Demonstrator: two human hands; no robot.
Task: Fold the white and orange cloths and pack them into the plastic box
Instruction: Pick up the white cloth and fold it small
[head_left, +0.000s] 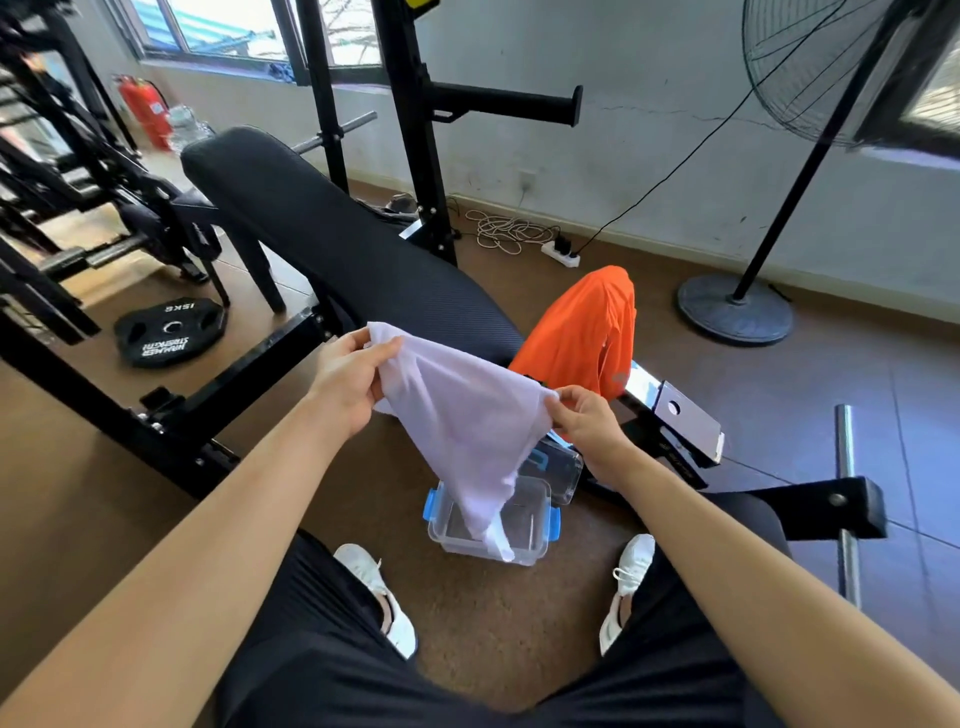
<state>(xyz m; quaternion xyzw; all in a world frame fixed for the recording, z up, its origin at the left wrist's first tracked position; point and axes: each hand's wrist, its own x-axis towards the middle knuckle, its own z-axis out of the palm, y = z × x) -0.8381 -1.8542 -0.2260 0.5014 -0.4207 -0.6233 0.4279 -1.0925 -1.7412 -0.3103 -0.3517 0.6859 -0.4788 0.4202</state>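
Note:
The white cloth (462, 431) hangs in the air between my hands, its lower tip dangling over the clear plastic box (540, 519) with blue clips on the floor. My left hand (353, 379) pinches the cloth's upper left corner. My right hand (587, 421) pinches its right corner. The orange cloth (576, 332) is draped over the end of the black weight bench (332, 228), behind and right of the white one. The box's clear lid (558, 467) lies just behind the box.
I sit with my feet in white shoes (379, 597) either side of the box. A 15 kg weight plate (169, 332) lies on the floor at left. A standing fan's base (735, 309) and a power strip (561, 252) are at the right back. Black rack frames surround the bench.

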